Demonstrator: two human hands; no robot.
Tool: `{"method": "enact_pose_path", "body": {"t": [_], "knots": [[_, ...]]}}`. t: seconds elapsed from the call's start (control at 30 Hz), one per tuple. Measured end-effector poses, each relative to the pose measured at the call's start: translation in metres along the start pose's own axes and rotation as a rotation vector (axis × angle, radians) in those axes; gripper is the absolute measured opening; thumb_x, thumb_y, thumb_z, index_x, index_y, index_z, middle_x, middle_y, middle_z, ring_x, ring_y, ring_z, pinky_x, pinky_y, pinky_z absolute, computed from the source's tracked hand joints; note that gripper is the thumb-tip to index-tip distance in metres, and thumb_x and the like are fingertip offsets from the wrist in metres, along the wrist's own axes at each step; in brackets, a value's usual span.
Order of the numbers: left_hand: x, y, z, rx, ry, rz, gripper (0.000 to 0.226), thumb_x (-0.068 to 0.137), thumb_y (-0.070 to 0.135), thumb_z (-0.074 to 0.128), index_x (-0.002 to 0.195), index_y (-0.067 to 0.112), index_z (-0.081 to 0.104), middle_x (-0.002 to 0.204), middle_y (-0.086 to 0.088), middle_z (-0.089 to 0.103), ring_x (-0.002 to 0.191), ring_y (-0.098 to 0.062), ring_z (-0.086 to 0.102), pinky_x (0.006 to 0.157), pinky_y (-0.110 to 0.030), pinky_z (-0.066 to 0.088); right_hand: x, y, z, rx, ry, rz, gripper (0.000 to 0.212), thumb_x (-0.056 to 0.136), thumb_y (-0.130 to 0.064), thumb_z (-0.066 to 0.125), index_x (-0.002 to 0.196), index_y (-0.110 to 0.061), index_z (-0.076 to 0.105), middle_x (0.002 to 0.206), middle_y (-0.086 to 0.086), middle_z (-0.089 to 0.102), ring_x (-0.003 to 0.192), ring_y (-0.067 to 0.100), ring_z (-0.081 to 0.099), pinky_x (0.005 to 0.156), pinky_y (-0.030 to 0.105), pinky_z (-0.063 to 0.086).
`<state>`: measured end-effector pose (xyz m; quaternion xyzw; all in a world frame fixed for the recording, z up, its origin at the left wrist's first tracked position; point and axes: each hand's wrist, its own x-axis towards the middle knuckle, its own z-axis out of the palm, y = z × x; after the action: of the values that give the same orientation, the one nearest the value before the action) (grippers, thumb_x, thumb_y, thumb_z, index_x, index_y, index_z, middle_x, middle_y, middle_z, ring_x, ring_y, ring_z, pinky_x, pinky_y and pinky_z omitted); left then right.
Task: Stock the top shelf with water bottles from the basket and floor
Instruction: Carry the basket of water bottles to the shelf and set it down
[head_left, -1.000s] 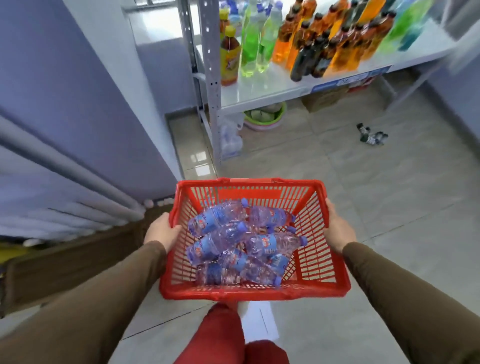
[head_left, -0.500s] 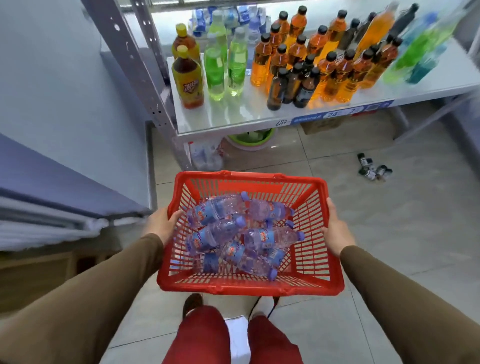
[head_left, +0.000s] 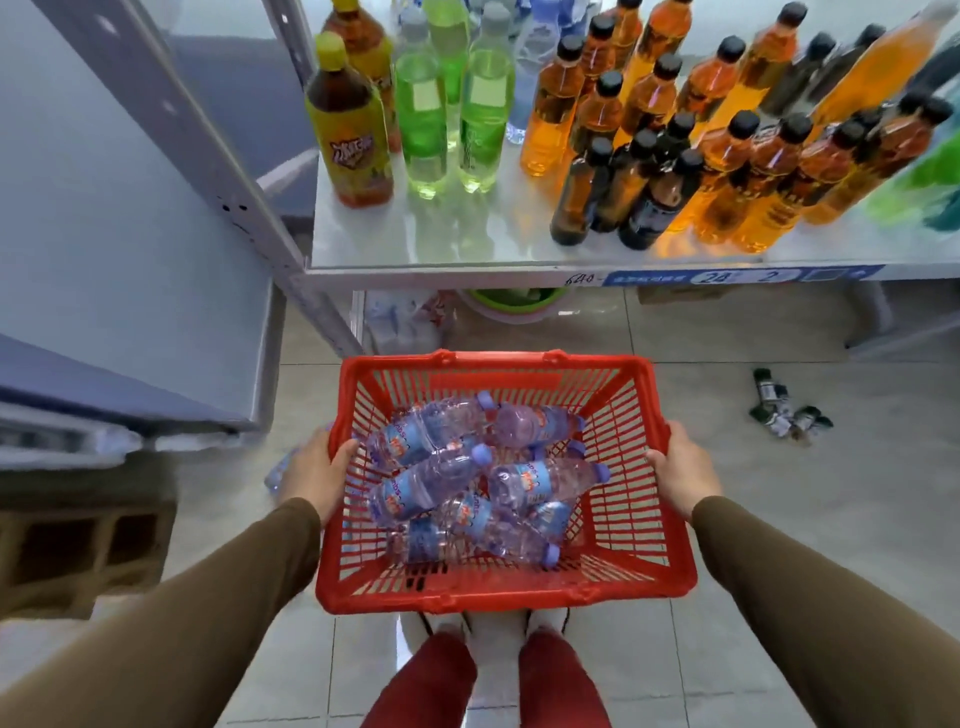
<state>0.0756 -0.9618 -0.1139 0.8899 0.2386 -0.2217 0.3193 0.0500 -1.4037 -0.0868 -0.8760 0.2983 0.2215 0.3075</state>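
Clearly the red basket (head_left: 498, 587) is the load for now: the left hand (head_left: 311, 475) grips its left rim with the thumb hooked inside, and the right hand (head_left: 683, 475) curls over the right rim, so the basket hangs between them just in front of the person's legs and short of the shelf (head_left: 467, 244). Inside lies a loose heap of small water bottles (head_left: 467, 478), all on their sides, with purple caps pointing various ways.

Judging by the clear, full-looking bodies, the pile probably weighs a fair bit, and the thin plastic lattice of the basket may flex, so a two-sided hold at the rim seems sensible. Each bottle looks light on its own, smooth and somewhat squashy; taking one round the labelled middle should hold better than pinching the cap. The round bodies would likely roll if laid down, so they should stand upright.

Much remains unclear. The top shelf itself lies out of view above; only a lower shelf shows, crowded with orange, dark and green drink bottles (head_left: 675, 150). Something pale and bottle-like peeks out beside the left hand on the floor (head_left: 779, 519), mostly hidden. How many bottles lie under the heap cannot be counted. Dark scraps (head_left: 784, 410) on the right floor are too small to identify.
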Motion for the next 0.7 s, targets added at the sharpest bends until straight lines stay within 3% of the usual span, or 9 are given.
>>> {"method": "enact_pose_path", "body": {"t": [0.07, 0.17, 0.23, 0.3, 0.43, 0.6, 0.7], "knots": [[0.011, 0.004, 0.018, 0.006, 0.006, -0.002, 0.040, 0.100, 0.048, 0.049, 0.125, 0.020, 0.061, 0.116, -0.007, 0.071, 0.097, -0.026, 0.067, 0.089, -0.042, 0.052, 0.030, 0.005, 0.013, -0.018, -0.016, -0.019, 0.032, 0.104, -0.029, 0.050, 0.133, -0.015, 0.045, 0.113, 0.011, 0.068, 0.086, 0.024, 0.068, 0.080, 0.040, 0.057], [0.037, 0.000, 0.048, -0.003, 0.004, -0.011, 0.032, 0.102, 0.043, 0.049, 0.119, 0.019, 0.062, 0.102, -0.001, 0.068, 0.074, -0.009, 0.061, 0.072, -0.031, 0.048, 0.071, 0.013, 0.035, -0.065, -0.023, -0.059, 0.031, 0.103, -0.032, 0.052, 0.130, -0.017, 0.046, 0.102, 0.003, 0.067, 0.077, 0.017, 0.067, 0.067, 0.032, 0.054], [0.059, -0.008, 0.070, -0.031, 0.002, -0.003, 0.034, 0.102, 0.045, 0.049, 0.119, 0.018, 0.060, 0.102, -0.001, 0.070, 0.075, -0.009, 0.064, 0.076, -0.033, 0.054, 0.097, 0.022, 0.048, -0.062, -0.039, -0.067, 0.026, 0.103, -0.033, 0.052, 0.124, -0.021, 0.044, 0.093, -0.001, 0.067, 0.073, 0.016, 0.070, 0.060, 0.030, 0.054], [0.079, -0.013, 0.090, -0.036, -0.007, -0.006, 0.037, 0.101, 0.047, 0.048, 0.120, 0.017, 0.060, 0.100, -0.001, 0.071, 0.077, -0.011, 0.067, 0.075, -0.035, 0.056, 0.123, 0.032, 0.060, -0.080, -0.058, -0.071, 0.023, 0.103, -0.033, 0.051, 0.121, -0.022, 0.041, 0.089, -0.001, 0.067, 0.071, 0.018, 0.071, 0.063, 0.036, 0.059], [0.112, -0.012, 0.129, 0.004, -0.016, 0.014, 0.033, 0.103, 0.041, 0.048, 0.117, 0.012, 0.057, 0.089, 0.006, 0.063, 0.067, -0.001, 0.055, 0.059, -0.018, 0.039, 0.171, 0.053, 0.082, -0.130, -0.062, -0.076, 0.025, 0.101, -0.041, 0.051, 0.117, -0.028, 0.038, 0.088, -0.001, 0.070, 0.068, 0.018, 0.074, 0.069, 0.044, 0.064], [0.151, -0.010, 0.169, 0.014, -0.065, 0.006, 0.036, 0.101, 0.049, 0.046, 0.119, 0.019, 0.054, 0.098, 0.002, 0.071, 0.078, -0.012, 0.069, 0.076, -0.035, 0.059, 0.216, 0.068, 0.098, -0.124, -0.053, -0.092, 0.033, 0.098, -0.046, 0.057, 0.118, -0.035, 0.033, 0.088, -0.003, 0.070, 0.065, 0.017, 0.074, 0.069, 0.045, 0.064], [0.173, -0.004, 0.190, 0.041, -0.087, 0.031, 0.037, 0.098, 0.057, 0.045, 0.115, 0.024, 0.053, 0.098, 0.002, 0.071, 0.080, -0.015, 0.072, 0.082, -0.044, 0.061, 0.245, 0.080, 0.106, -0.130, -0.036, -0.101, 0.049, 0.095, -0.055, 0.056, 0.131, -0.036, 0.029, 0.090, -0.003, 0.070, 0.066, 0.017, 0.073, 0.072, 0.048, 0.063]]}}
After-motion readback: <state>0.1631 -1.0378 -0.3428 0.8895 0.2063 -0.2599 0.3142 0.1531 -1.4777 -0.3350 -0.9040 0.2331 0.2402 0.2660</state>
